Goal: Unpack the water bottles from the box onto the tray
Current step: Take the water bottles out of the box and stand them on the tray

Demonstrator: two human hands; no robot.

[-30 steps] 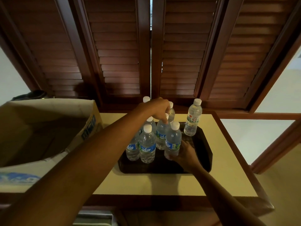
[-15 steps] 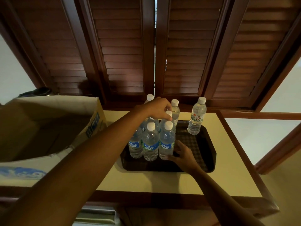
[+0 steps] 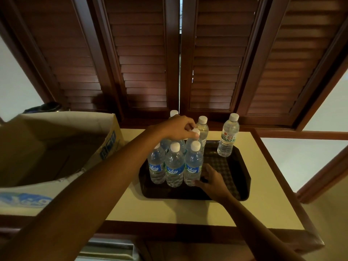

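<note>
Under left hand (image 3: 177,129), an upright bottle cap (image 3: 195,131) is pinched; right hand (image 3: 211,180), fingers loosely spread, is pressed against front-right bottle (image 3: 193,164) base, nearer on tray (image 3: 243,178).

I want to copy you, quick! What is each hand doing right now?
Left hand: fingers curled on the cap of a middle bottle.
Right hand: fingers straight, touching the base of the front right bottle on the tray.
</note>
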